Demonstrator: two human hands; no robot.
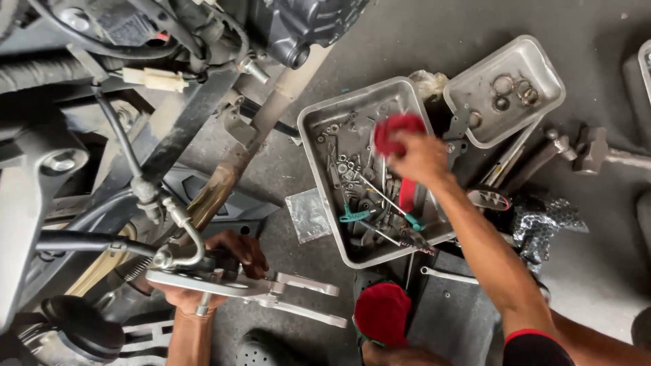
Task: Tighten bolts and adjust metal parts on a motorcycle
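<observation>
My left hand (227, 261) is at the lower left, gripping a silver metal bracket (261, 290) held against the underside of a motorcycle, beside a braided hose and fitting (178, 234). My right hand (424, 157) reaches over a grey metal tray (313, 146) filled with bolts, nuts and small screwdrivers. Its fingers are closed on a round red object (397, 131), which is blurred by motion. A green-handled tool (356, 215) lies in the tray below the hand.
A second grey tray (536, 57) with rings and washers sits at the upper right. A tan exhaust pipe (261, 139) runs diagonally. Hammer-like tools (586, 150) lie right. A clear plastic bag (306, 215), a wrench (449, 276) and a red rounded item (383, 313) lie on the floor.
</observation>
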